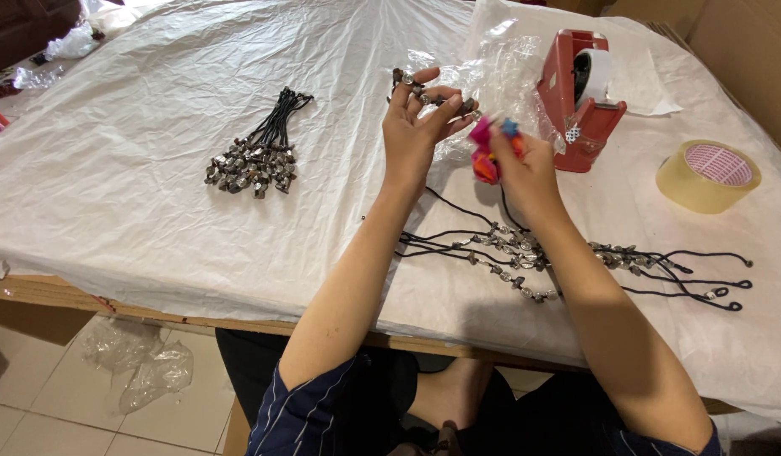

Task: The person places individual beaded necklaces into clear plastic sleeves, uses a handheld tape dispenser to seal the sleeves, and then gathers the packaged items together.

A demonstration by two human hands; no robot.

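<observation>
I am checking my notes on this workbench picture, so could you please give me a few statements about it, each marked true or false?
1. The left hand holds a black cord strung with metal beads. True.
2. The red tape dispenser stands at the table's left edge. False: it stands at the right, behind the right hand.
3. A tied bundle of black beaded cords lies left of the hands. True.
4. The loose roll of clear tape sits on the dispenser. False: it lies flat on the white plastic sheet.

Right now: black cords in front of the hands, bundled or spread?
Spread. The loose cords lie fanned across the white sheet, ends apart, unlike the tied bundle farther left.
</observation>
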